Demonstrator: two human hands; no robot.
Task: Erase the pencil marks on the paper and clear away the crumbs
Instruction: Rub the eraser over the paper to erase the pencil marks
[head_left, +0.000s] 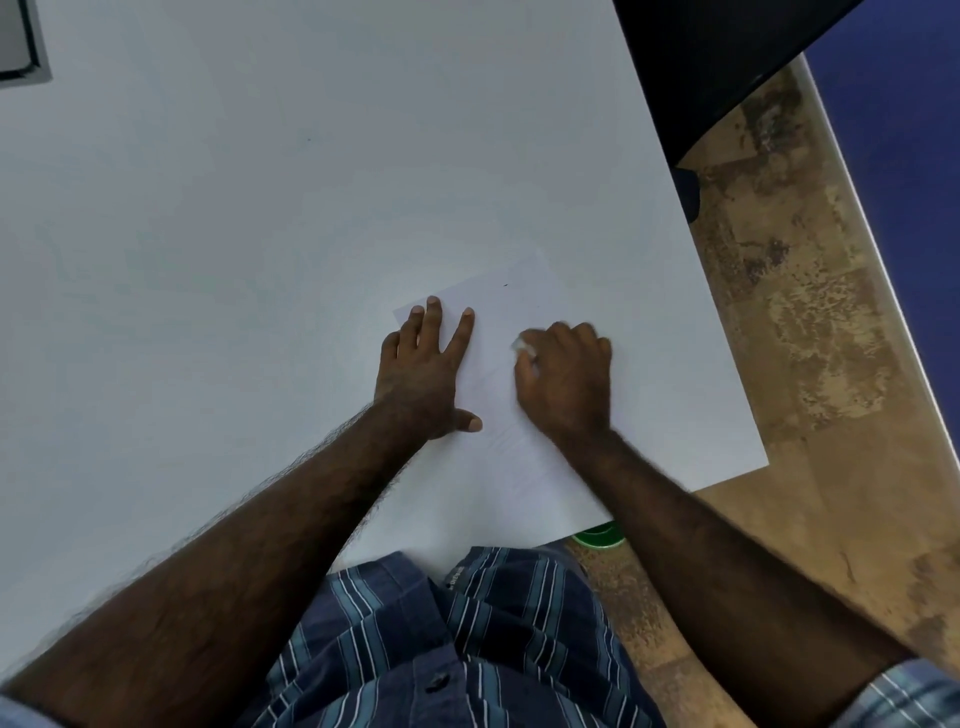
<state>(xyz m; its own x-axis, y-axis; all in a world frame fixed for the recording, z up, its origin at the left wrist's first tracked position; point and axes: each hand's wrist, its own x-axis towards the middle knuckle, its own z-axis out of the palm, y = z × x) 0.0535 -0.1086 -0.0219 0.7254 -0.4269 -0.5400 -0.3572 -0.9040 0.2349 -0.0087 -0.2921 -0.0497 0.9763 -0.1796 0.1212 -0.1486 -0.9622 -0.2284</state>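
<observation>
White and wide, the worktop (234, 234) fills most of our head view, with a brown, patchy floor (789, 312) off to the right and something big and dark (717, 62) at the top.

We only have this one view, so we go through it slowly. The paper (498, 322) lies flat near the front right part of the worktop, close to our body. Our left hand (423, 374) rests flat on the paper's left side, its fingers (434, 312) straight and spread a little. Our right hand (566, 374) is curled up, and its fingers (571, 335) pinch a small white eraser (523, 347) that touches the paper.

What could go wrong? If our left hand lets go or slides, we think the paper could bunch up or tear under the rubbing. If we push too hard, it could rip or smear. A big sweep could send crumbs onto the floor.

The paper looks thin and white, almost the same colour as the worktop. Faint thin lines (501, 431) show near its lower part, and one tiny dark speck (506, 285) sits near the top. We cannot tell if there are crumbs yet.
</observation>
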